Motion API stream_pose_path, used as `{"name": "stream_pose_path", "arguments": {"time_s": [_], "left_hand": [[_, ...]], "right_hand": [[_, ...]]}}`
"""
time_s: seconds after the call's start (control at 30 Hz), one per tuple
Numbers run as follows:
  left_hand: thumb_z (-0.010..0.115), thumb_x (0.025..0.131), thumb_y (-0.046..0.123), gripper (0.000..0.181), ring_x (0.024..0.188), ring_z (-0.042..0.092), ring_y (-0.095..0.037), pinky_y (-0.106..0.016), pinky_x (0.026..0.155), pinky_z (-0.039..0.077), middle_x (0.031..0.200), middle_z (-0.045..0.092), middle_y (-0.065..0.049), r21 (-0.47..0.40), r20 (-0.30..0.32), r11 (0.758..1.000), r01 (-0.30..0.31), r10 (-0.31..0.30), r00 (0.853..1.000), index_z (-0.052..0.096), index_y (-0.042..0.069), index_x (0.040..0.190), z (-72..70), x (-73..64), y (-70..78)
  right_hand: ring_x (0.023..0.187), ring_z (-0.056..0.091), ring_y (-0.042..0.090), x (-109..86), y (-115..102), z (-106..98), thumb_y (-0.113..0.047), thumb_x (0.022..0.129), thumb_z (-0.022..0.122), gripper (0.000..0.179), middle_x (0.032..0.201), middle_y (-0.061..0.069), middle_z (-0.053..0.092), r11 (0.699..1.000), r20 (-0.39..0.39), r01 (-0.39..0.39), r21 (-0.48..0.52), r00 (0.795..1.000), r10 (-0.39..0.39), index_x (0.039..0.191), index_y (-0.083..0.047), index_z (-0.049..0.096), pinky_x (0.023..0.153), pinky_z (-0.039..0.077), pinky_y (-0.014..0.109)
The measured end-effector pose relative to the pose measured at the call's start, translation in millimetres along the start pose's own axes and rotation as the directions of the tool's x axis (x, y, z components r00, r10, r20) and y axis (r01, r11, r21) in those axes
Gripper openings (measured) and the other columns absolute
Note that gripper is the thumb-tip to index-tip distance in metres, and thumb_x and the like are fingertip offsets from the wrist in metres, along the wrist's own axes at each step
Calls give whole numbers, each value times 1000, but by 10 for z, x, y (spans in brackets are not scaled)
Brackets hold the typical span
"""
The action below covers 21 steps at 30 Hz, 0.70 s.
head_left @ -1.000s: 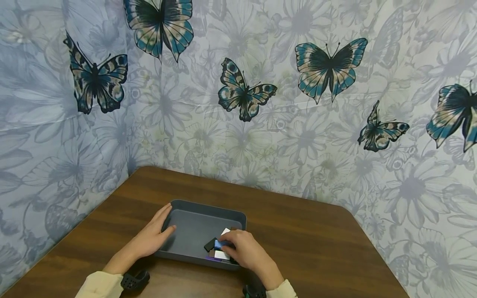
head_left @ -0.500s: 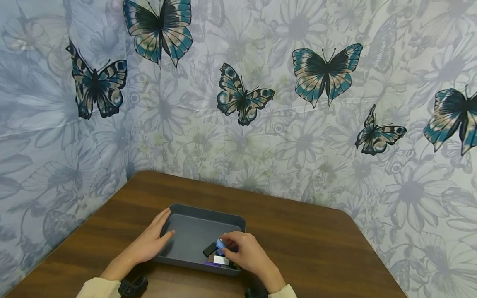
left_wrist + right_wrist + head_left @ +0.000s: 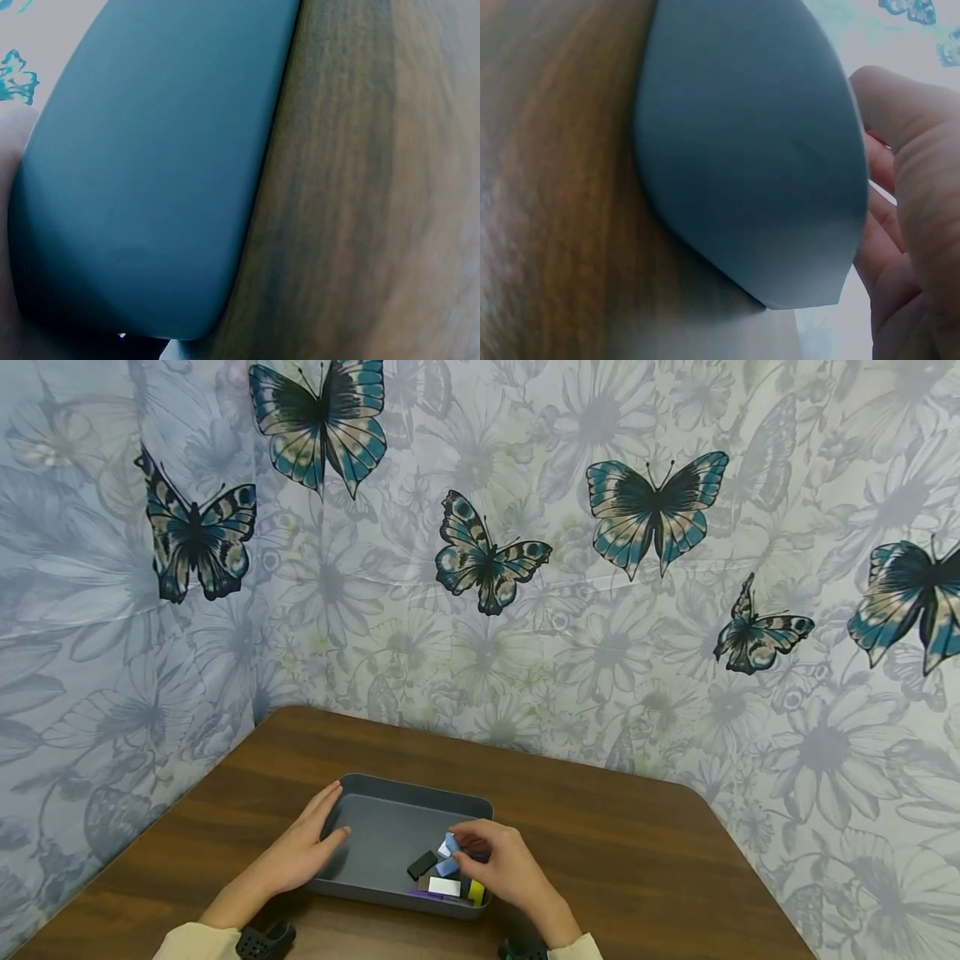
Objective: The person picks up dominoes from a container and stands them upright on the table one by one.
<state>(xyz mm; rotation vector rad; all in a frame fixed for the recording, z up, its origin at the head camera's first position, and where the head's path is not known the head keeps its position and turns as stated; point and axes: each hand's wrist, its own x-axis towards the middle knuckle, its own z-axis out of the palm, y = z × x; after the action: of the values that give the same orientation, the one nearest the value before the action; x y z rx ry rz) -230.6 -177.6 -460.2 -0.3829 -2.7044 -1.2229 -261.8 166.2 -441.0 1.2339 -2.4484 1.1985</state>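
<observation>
Head view: a small light-blue block (image 3: 452, 842), tilted, is at the fingertips of the right hand (image 3: 504, 866), apparently pinched between thumb and forefinger over the gray tray (image 3: 375, 835). Just below those fingertips lies a second blue block (image 3: 447, 867), with a white piece (image 3: 444, 851) partly showing beside it. Compared with half a second ago, the right hand has shifted slightly, and a yellow piece (image 3: 476, 892) now shows beneath it. As I judge it, the held block is being handled apart from the cluster, which is easier to see now. Left of the right hand sits a black block (image 3: 422, 865); nearer the person are a white block (image 3: 445, 887) and a purple strip (image 3: 425, 894). The left hand (image 3: 303, 852) rests against the tray's left wall, fingers extended, gripping no small piece. Outside both hands spreads the wood-grain tabletop (image 3: 600, 843); beyond rises a butterfly-print wall covering (image 3: 600, 635).
</observation>
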Motion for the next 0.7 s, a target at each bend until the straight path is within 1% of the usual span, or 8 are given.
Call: {"name": "stream_pose_path", "arguments": {"time_s": [0.1, 0.17, 0.33, 0.43, 0.57, 0.7], "left_hand": [[57, 106, 28, 75, 152, 19, -52, -71, 114, 29, 168, 13, -27, 3, -2, 1000, 1, -1, 1000, 19, -7, 161, -14, 13, 0], [57, 107, 29, 76, 152, 18, -52, -71, 114, 29, 169, 12, -27, 0, 4, 1000, 4, -4, 1000, 18, -7, 161, -24, 21, 1], [56, 107, 32, 78, 153, 16, -53, -71, 114, 28, 169, 9, -27, -15, 34, 1000, 24, -23, 999, 16, -6, 162, -45, 21, -1], [56, 107, 33, 78, 152, 16, -53, -71, 113, 28, 169, 9, -27, -16, 37, 999, 28, -27, 999, 16, -6, 162, -46, 9, -7], [57, 107, 32, 79, 152, 17, -53, -71, 114, 28, 169, 10, -28, -15, 34, 1000, 23, -23, 999, 17, -7, 162, -30, -17, -14], [56, 107, 31, 78, 153, 16, -52, -71, 114, 28, 169, 10, -27, -12, 29, 1000, 16, -16, 999, 16, -6, 162, -12, -7, -5]], "right_hand": [[96, 73, 14, 10, 31, -22, -6, 94, 75, 29, 110, 5, 74, 999, -30, 31, 19, 999, -31, 122, -9, 71, 81, 61, 27], [95, 72, 15, 9, 46, -37, -5, 93, 76, 29, 109, 5, 74, 999, -50, 31, 39, 998, -29, 122, -10, 71, 81, 61, 27], [94, 71, 12, -17, 83, -48, -5, 92, 77, 30, 107, 3, 74, 996, -95, -7, 89, 995, 15, 121, -13, 72, 80, 62, 29], [94, 72, 11, -54, 106, -39, -6, 93, 77, 30, 108, 2, 74, 994, -124, -22, 111, 992, 36, 121, -13, 72, 80, 62, 30], [94, 74, 13, -117, 142, -29, -8, 93, 77, 29, 108, 3, 75, 994, -179, -18, 111, 983, 38, 121, -14, 72, 80, 62, 29], [92, 75, 20, -151, 176, -69, -5, 92, 77, 28, 106, 6, 76, 996, -242, 14, 93, 970, 9, 119, -12, 72, 79, 62, 30]]}}
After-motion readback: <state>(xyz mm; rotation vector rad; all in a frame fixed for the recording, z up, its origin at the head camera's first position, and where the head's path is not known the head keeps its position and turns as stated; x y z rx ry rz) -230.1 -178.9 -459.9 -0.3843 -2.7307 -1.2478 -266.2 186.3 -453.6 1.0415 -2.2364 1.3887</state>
